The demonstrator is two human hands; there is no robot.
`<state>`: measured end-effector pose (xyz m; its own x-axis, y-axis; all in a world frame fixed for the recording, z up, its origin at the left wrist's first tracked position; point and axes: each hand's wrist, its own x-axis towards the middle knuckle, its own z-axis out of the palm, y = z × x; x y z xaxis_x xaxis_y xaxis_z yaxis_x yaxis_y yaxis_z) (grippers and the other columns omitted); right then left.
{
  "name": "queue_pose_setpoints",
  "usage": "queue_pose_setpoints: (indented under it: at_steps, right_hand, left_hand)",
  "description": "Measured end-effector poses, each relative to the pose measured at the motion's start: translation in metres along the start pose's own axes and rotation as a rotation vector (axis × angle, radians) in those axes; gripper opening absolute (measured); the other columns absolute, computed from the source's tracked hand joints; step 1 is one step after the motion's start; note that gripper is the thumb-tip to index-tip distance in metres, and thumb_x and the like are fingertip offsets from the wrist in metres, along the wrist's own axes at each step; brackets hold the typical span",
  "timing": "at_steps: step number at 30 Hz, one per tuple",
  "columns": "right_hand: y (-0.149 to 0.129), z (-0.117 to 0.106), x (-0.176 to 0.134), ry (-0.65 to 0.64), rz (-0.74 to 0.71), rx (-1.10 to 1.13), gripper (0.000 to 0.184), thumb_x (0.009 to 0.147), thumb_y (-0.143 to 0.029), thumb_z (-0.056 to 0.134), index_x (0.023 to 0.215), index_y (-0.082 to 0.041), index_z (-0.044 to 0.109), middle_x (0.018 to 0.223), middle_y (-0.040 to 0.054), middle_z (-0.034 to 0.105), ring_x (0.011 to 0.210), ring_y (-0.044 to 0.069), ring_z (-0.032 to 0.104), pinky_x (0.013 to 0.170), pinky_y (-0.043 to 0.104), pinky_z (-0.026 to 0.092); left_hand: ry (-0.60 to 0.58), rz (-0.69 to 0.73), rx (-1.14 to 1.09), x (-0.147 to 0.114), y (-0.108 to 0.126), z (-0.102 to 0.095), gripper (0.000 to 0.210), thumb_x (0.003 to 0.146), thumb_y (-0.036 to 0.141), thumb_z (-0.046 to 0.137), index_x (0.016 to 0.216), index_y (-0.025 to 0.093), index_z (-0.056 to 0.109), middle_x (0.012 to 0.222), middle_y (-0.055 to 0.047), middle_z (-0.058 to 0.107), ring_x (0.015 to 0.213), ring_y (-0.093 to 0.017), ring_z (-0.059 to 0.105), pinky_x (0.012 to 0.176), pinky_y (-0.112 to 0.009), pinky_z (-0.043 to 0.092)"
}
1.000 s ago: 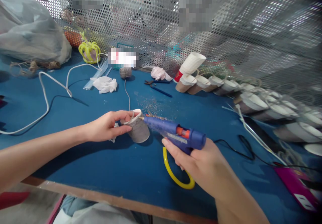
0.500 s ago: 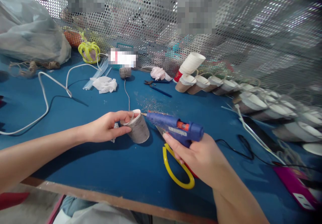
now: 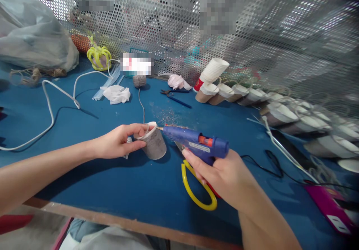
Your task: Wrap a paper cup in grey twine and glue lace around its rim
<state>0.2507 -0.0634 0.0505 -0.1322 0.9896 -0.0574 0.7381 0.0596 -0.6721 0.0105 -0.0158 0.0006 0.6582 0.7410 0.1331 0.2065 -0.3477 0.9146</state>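
Note:
My left hand point(image 3: 125, 141) grips the rim of a grey cup point(image 3: 155, 145) that looks wrapped in cord, its white inside showing at the top. Grey cord runs from the cup back to a ball of cord point(image 3: 139, 81). In my right hand point(image 3: 215, 171) is a blue hot glue gun point(image 3: 186, 136), its nozzle at the cup's upper right rim. Whether the nozzle touches the cup I cannot tell. Under the right hand lies a pair of scissors with yellow handles point(image 3: 196, 195), partly hidden. A scrap of white tissue point(image 3: 128, 149) sits behind my left fingers.
Cord-wrapped cups point(image 3: 241, 92) line the right side beside a stack of white paper cups point(image 3: 214, 72). Blue-handled pliers point(image 3: 179, 100), crumpled tissue point(image 3: 116, 94), glue sticks point(image 3: 103, 87) and a white cable point(image 3: 50, 104) lie farther back. A perforated metal screen point(image 3: 168, 29) stands behind the table.
The glue gun has shifted very slightly, its nozzle still at the cup's rim. My left hand and the cup stay practically where they were.

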Motion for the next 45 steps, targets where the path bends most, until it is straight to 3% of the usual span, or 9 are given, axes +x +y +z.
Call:
queue_pose_setpoints:
  at_steps: [12,17,22,31,35,45]
  right_hand:
    - [-0.004,-0.002,0.0,-0.024,-0.021,0.017,0.034,0.077,-0.043,0.053,0.051,-0.023,0.045,0.032,-0.0056,0.046,0.03,0.012,0.043,0.035,0.025,0.039]
    - [-0.004,-0.002,0.0,-0.046,0.0,0.014,0.034,0.077,-0.044,0.053,0.051,-0.023,0.044,0.033,-0.0061,0.044,0.029,0.011,0.042,0.034,0.024,0.037]
    - [-0.003,-0.002,-0.001,-0.035,0.003,0.011,0.034,0.077,-0.044,0.053,0.051,-0.023,0.045,0.033,-0.0059,0.045,0.03,0.011,0.044,0.036,0.024,0.039]
    - [-0.004,-0.003,-0.002,-0.047,-0.012,0.027,0.034,0.078,-0.042,0.053,0.051,-0.023,0.044,0.033,-0.0061,0.045,0.03,0.01,0.043,0.035,0.023,0.038]
    - [-0.004,-0.003,-0.001,-0.069,-0.007,0.024,0.035,0.078,-0.042,0.052,0.05,-0.023,0.044,0.032,-0.0062,0.044,0.03,0.01,0.042,0.034,0.023,0.038]
    - [-0.012,-0.006,-0.008,-0.055,0.068,0.106,0.036,0.079,-0.043,0.053,0.051,-0.022,0.047,0.034,-0.0063,0.042,0.033,0.01,0.042,0.039,0.022,0.039]
  left_hand:
    - [0.005,0.026,0.025,0.0,-0.001,0.0,0.014,0.086,0.025,0.047,0.074,0.018,0.044,0.101,-0.007,0.061,0.125,-0.023,0.044,0.096,-0.033,0.041]
    - [0.004,0.001,0.011,0.0,0.0,0.0,0.013,0.085,0.025,0.048,0.075,0.018,0.044,0.119,-0.009,0.057,0.125,-0.024,0.044,0.094,-0.033,0.043]
    - [0.008,0.02,0.021,0.0,-0.002,0.001,0.013,0.085,0.025,0.047,0.075,0.018,0.044,0.111,-0.009,0.06,0.125,-0.024,0.044,0.094,-0.033,0.042]
    - [0.004,0.012,0.009,0.001,0.0,0.0,0.014,0.085,0.025,0.047,0.074,0.018,0.043,0.11,-0.009,0.06,0.127,-0.023,0.042,0.097,-0.035,0.041]
    - [0.003,0.005,0.0,0.0,-0.001,0.0,0.014,0.085,0.026,0.048,0.075,0.019,0.042,0.122,-0.01,0.056,0.126,-0.024,0.043,0.095,-0.035,0.043]
    - [-0.007,0.02,0.012,0.0,-0.001,0.0,0.014,0.086,0.025,0.046,0.074,0.019,0.041,0.116,-0.009,0.059,0.128,-0.023,0.041,0.095,-0.035,0.042]
